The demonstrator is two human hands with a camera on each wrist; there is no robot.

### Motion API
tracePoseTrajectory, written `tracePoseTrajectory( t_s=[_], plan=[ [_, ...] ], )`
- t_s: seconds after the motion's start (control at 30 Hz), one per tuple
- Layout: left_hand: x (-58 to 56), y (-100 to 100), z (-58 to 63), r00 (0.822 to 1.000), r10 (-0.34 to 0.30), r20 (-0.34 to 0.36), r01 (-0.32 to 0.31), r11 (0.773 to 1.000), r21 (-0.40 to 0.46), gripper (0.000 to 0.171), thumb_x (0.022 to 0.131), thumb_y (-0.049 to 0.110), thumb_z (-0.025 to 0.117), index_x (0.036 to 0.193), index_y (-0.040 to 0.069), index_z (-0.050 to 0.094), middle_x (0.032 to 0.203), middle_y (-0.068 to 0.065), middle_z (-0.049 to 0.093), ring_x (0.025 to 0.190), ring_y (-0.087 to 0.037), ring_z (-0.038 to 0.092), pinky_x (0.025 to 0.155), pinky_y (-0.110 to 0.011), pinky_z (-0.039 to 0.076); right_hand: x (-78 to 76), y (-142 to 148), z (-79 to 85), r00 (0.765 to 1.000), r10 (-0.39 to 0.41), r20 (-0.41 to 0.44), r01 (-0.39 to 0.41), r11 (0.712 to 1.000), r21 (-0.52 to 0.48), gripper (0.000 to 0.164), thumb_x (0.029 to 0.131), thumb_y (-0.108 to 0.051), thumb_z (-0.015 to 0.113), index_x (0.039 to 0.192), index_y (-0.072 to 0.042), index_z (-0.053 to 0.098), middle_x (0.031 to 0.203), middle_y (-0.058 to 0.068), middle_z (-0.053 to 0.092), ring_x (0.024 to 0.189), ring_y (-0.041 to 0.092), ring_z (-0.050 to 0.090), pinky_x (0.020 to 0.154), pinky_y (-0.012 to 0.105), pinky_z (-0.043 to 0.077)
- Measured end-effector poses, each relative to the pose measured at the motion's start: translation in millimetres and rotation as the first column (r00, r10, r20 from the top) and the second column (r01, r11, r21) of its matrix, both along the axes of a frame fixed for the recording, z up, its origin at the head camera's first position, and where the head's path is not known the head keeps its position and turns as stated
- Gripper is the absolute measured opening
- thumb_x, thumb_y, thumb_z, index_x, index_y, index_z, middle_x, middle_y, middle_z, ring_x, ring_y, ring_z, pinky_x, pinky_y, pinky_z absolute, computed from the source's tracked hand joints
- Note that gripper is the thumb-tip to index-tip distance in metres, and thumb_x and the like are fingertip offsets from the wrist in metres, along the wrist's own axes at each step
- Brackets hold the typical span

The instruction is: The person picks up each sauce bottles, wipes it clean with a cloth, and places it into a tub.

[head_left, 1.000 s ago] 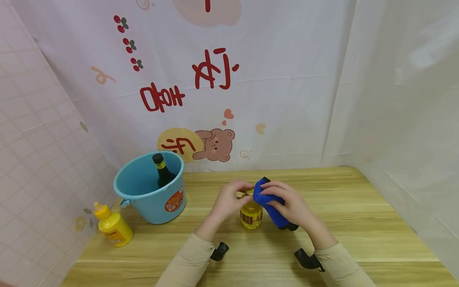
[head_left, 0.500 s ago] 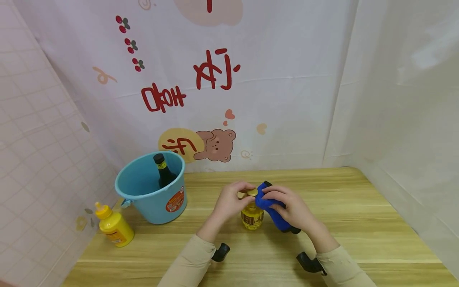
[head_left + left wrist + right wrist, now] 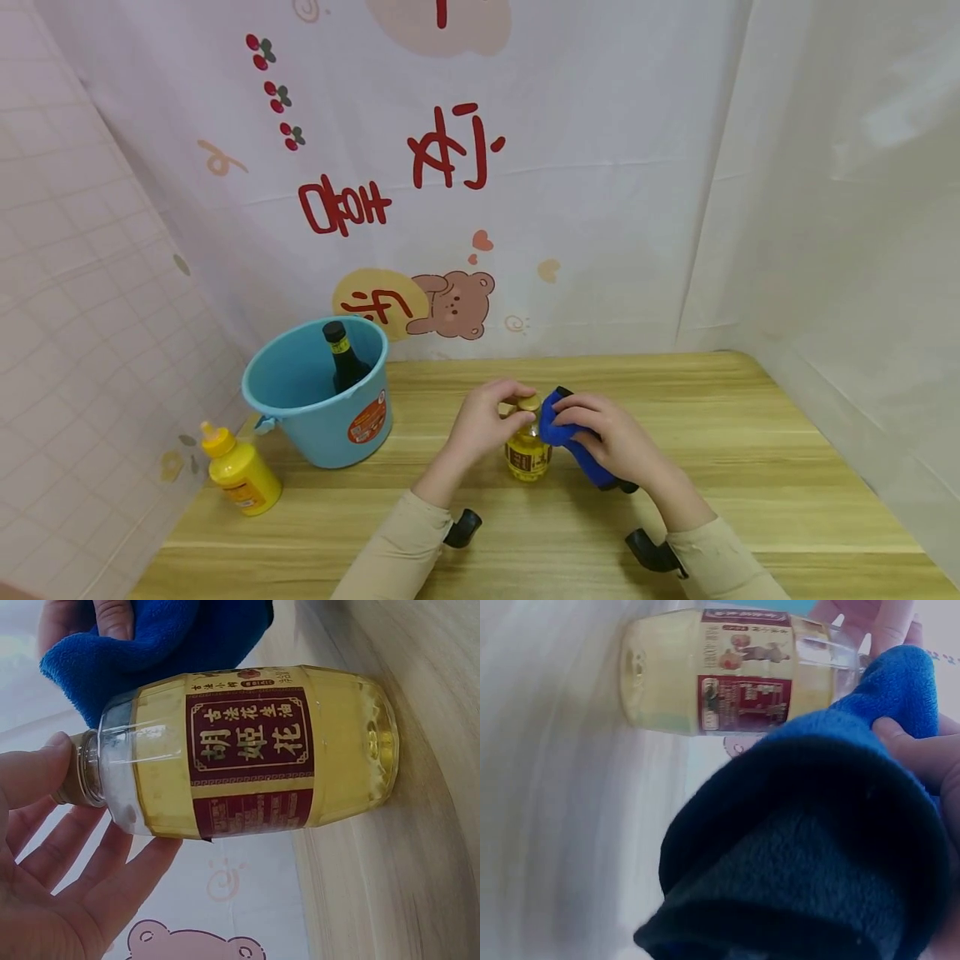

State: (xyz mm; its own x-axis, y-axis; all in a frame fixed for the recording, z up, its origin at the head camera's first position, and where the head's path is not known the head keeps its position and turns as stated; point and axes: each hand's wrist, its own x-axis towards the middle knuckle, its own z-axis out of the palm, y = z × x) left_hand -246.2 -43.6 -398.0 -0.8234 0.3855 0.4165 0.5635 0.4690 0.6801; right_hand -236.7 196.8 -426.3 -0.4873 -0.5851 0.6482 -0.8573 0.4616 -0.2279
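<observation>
A bottle of yellow cooking oil (image 3: 528, 460) with a gold cap and dark red label stands upright on the wooden table. My left hand (image 3: 483, 421) pinches it at the cap and neck, thumb on the near side, as the left wrist view shows. Bunched in my right hand (image 3: 611, 429) is a blue cloth (image 3: 558, 431) with black edging. In the left wrist view the blue cloth (image 3: 150, 656) lies against the bottle's shoulder. The cloth's dark folded end fills much of the right wrist view and hides part of the right hand (image 3: 930, 754).
To the left stands a light blue bucket (image 3: 322, 433) with a dark, black-capped bottle (image 3: 346, 362) leaning inside. A yellow squeeze bottle (image 3: 246, 482) is at the table's left edge. A printed white curtain (image 3: 600, 233) hangs behind the table.
My right hand has shifted the cloth slightly down and to the right, from beside the cap to the bottle's shoulder. More of the gold cap shows now. The left hand keeps its hold.
</observation>
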Motion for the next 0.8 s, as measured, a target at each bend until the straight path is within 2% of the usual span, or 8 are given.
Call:
tracePoseTrajectory(
  t_s=[0.3,0.53,0.8],
  plan=[
    [0.7,2.6,-1.5,1.0,0.005,-0.002,-0.005,1.0,-0.001,0.024,0.088,0.01,0.076,0.112,0.011,0.073,0.106,0.0,0.069,0.096,-0.016,0.064,0.076,-0.024,0.055,-3.1,11.1,-18.2,0.998,0.035,0.043,-0.032,0.997,-0.068,0.051,0.073,0.017,0.077,0.11,-0.018,0.069,0.122,0.005,0.063,0.11,0.03,0.061,0.089,0.039,0.053],
    [0.7,2.4,-2.4,1.0,0.005,0.005,-0.005,1.0,0.006,0.024,0.088,0.01,0.076,0.112,0.011,0.073,0.106,0.0,0.069,0.096,-0.016,0.064,0.075,-0.021,0.054,-2.8,14.8,-28.1,0.997,0.053,0.057,-0.05,0.998,-0.042,0.052,0.072,0.019,0.077,0.107,-0.019,0.069,0.121,0.006,0.063,0.107,0.027,0.062,0.086,0.035,0.054],
    [1.1,0.8,-2.9,1.0,0.01,0.011,-0.01,1.0,0.014,0.024,0.089,0.01,0.076,0.112,0.012,0.073,0.105,0.0,0.069,0.095,-0.015,0.063,0.075,-0.021,0.054,-3.7,13.5,-32.9,0.997,0.065,0.048,-0.065,0.998,-0.015,0.053,0.068,0.021,0.078,0.103,-0.019,0.068,0.118,0.007,0.063,0.105,0.029,0.063,0.08,0.043,0.056]
  ],
)
